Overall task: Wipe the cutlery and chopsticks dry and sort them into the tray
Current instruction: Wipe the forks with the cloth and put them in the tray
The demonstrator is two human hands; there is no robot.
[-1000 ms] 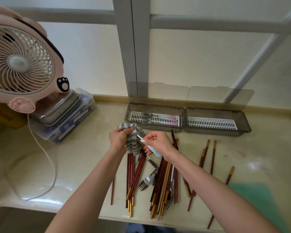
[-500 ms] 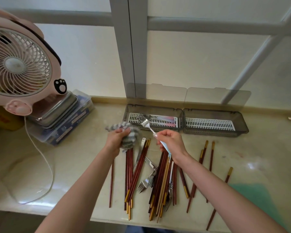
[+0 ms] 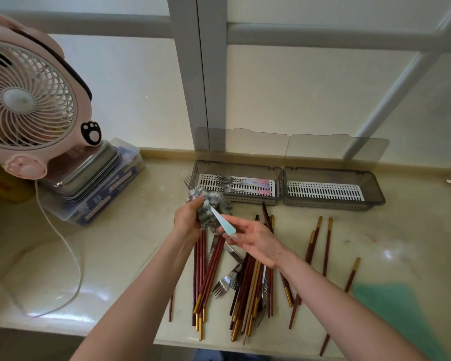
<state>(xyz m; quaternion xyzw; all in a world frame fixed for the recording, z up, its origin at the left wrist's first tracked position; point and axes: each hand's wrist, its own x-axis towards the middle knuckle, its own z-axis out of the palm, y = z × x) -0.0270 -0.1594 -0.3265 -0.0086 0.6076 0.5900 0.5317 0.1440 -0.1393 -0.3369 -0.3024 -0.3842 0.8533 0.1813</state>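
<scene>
Teal-handled fork (image 3: 223,223) tilted, wrapped in grey cloth (image 3: 214,201); chopsticks (image 3: 209,272) heaped nearby; forks (image 3: 235,182) in left tray (image 3: 245,201).

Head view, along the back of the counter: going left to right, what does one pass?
In order: pink fan → steel tin stacked on a plastic box → left tray compartment, holding forks → right tray compartment.

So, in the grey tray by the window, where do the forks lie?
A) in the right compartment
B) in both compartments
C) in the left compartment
C: the forks all lie in the left compartment, while the right compartment holds no cutlery.
</scene>
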